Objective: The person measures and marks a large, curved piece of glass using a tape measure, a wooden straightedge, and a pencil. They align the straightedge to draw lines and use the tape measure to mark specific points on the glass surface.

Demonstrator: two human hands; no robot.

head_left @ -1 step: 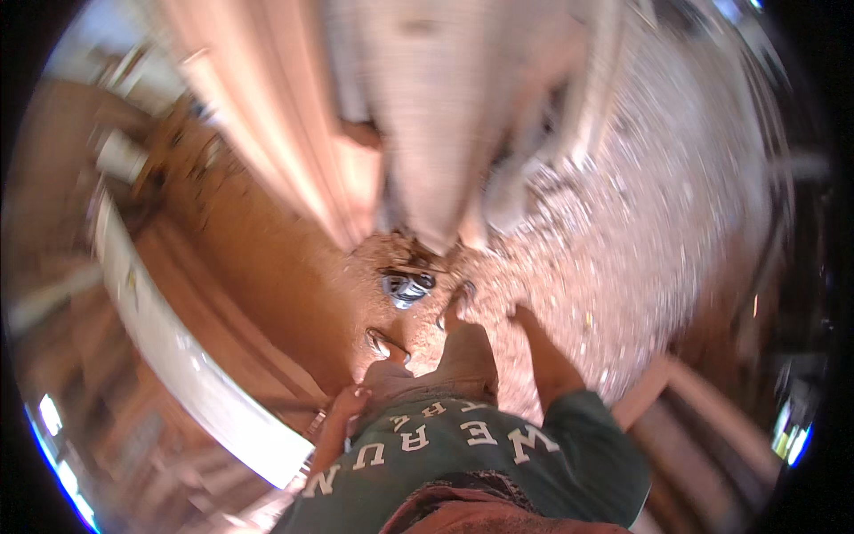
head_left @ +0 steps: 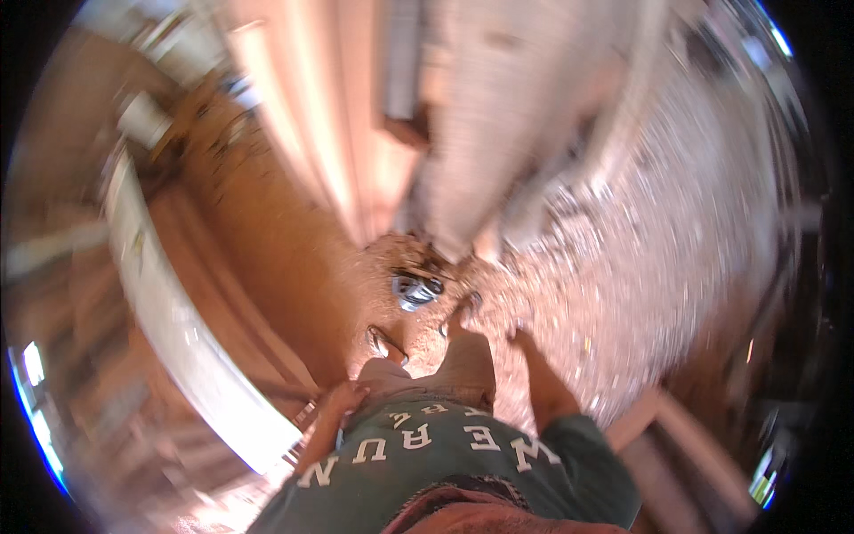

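My left hand (head_left: pixel 348 397) rests against my left thigh, its fingers loosely stretched over the cloth of my shorts (head_left: pixel 464 363). It holds nothing that I can see. Out to my right side hangs my right hand (head_left: pixel 518 333), small and blurred, over the dirt ground; how its fingers are set does not show. A grey and black machine (head_left: pixel 416 290), perhaps a power tool, lies on the ground just ahead of my sandalled feet (head_left: pixel 388 345).
Long wooden boards (head_left: pixel 489 116) rise close ahead, blurred. Along my left curves a long pale beam (head_left: pixel 182 329), beside brown timber. Debris-strewn ground (head_left: pixel 658 214) spreads to the right. A wooden frame (head_left: pixel 680 436) stands at the lower right.
The view has swung a little, so the boards ahead and the grey and black machine sit farther right in the picture. My hands keep nearly the same pose.
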